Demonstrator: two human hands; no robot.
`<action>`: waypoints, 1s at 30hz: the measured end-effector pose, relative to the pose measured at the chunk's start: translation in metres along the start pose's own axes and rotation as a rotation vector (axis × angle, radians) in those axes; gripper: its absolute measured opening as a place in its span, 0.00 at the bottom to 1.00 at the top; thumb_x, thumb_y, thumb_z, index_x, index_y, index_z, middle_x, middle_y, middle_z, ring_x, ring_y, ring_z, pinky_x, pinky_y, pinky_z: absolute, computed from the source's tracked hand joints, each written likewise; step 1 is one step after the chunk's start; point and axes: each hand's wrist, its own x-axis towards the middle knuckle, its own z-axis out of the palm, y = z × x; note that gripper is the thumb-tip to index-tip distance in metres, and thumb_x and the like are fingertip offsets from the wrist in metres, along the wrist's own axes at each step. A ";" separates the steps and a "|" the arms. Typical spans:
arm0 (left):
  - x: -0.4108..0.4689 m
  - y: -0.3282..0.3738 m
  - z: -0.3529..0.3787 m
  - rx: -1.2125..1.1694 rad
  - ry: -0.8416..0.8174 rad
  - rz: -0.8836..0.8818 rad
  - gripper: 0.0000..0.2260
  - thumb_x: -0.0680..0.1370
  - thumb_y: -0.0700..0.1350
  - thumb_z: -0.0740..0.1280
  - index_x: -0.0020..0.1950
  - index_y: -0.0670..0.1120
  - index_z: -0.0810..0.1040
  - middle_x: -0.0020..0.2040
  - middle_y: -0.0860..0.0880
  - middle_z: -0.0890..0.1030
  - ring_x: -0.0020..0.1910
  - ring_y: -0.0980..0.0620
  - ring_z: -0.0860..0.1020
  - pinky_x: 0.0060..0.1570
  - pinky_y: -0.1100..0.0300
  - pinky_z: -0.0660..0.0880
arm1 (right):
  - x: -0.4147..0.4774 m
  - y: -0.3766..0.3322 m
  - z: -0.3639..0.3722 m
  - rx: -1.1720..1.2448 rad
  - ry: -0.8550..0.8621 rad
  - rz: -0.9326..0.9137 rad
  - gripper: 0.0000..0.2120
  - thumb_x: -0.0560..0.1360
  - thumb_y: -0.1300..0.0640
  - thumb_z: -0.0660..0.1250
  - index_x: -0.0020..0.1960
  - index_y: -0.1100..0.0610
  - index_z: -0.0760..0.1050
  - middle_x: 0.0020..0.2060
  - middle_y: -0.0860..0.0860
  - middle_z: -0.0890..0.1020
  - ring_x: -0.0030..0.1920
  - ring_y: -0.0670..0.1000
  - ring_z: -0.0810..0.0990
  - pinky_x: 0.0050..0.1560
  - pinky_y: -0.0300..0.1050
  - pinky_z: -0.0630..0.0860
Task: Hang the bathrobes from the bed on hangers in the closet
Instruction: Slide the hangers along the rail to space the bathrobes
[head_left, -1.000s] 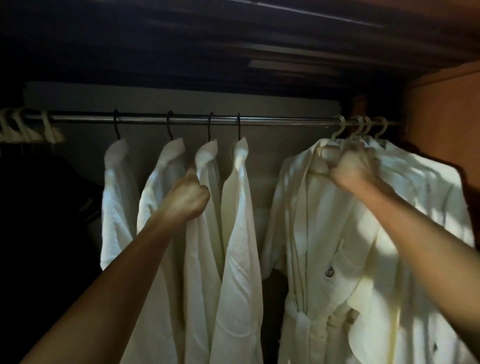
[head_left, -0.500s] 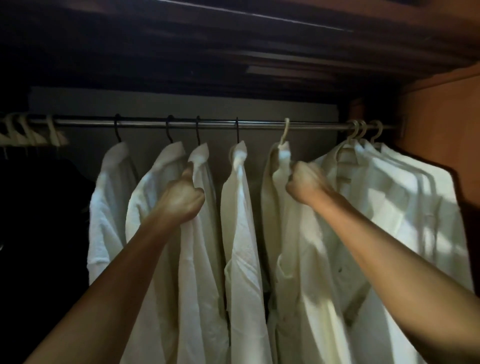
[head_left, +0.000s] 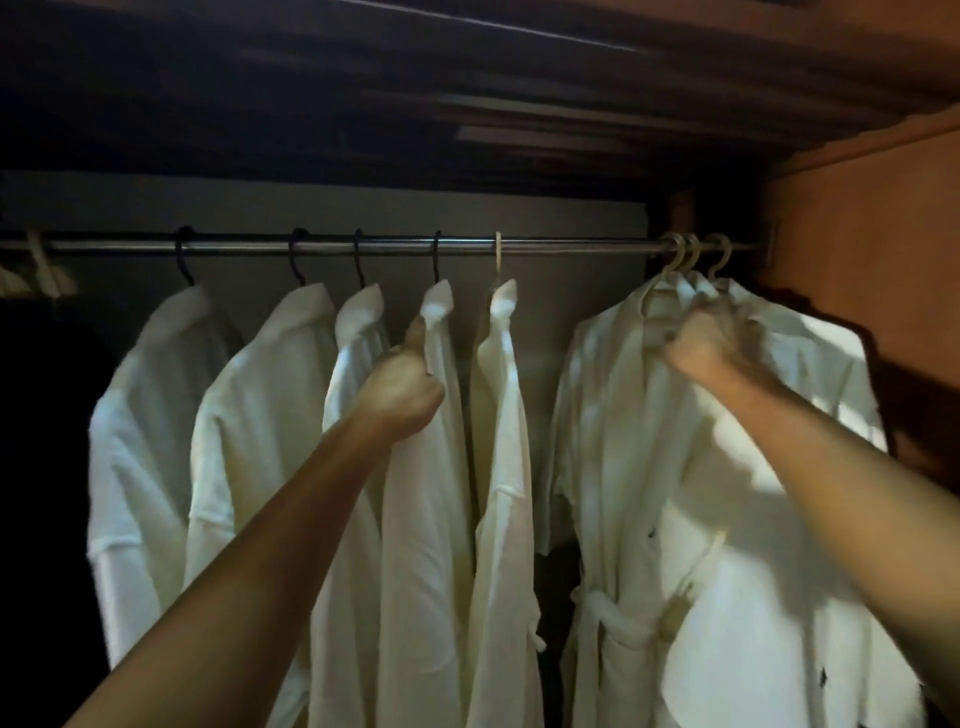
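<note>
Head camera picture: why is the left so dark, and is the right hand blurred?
In the head view, light seems to come from the right: bright patches lie on the right-hand robes and the side wall, while the closet's far left is nearly black. The right hand, gripping those robes, is smeared by motion blur; the left hand, gripping a middle robe, is sharper.

The scene is dim, the dark wooden closet ceiling and far left nearly black, while light from the near side falls in bright patches on the white cloth bathrobes at right, which shadow the orange-brown side wall, and the right hand is motion-blurred.
</note>
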 end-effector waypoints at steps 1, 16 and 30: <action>-0.001 -0.001 -0.002 0.010 0.011 0.000 0.34 0.82 0.37 0.59 0.84 0.51 0.47 0.46 0.45 0.76 0.38 0.55 0.74 0.41 0.61 0.70 | 0.003 0.019 -0.001 -0.039 0.012 0.074 0.32 0.74 0.49 0.66 0.74 0.58 0.66 0.73 0.59 0.68 0.72 0.64 0.67 0.68 0.58 0.68; 0.013 0.065 0.056 -0.101 -0.104 -0.002 0.33 0.78 0.39 0.59 0.82 0.48 0.52 0.40 0.45 0.78 0.36 0.51 0.78 0.30 0.60 0.67 | -0.043 -0.064 -0.006 0.207 -0.149 -0.288 0.11 0.76 0.59 0.63 0.55 0.59 0.79 0.47 0.62 0.80 0.52 0.64 0.81 0.45 0.46 0.75; 0.002 0.072 0.055 0.135 0.441 0.341 0.28 0.79 0.47 0.57 0.80 0.50 0.61 0.70 0.45 0.74 0.71 0.45 0.70 0.69 0.52 0.70 | 0.028 0.058 -0.022 0.051 -0.073 -0.013 0.25 0.82 0.44 0.60 0.75 0.56 0.67 0.70 0.64 0.71 0.70 0.66 0.69 0.67 0.57 0.68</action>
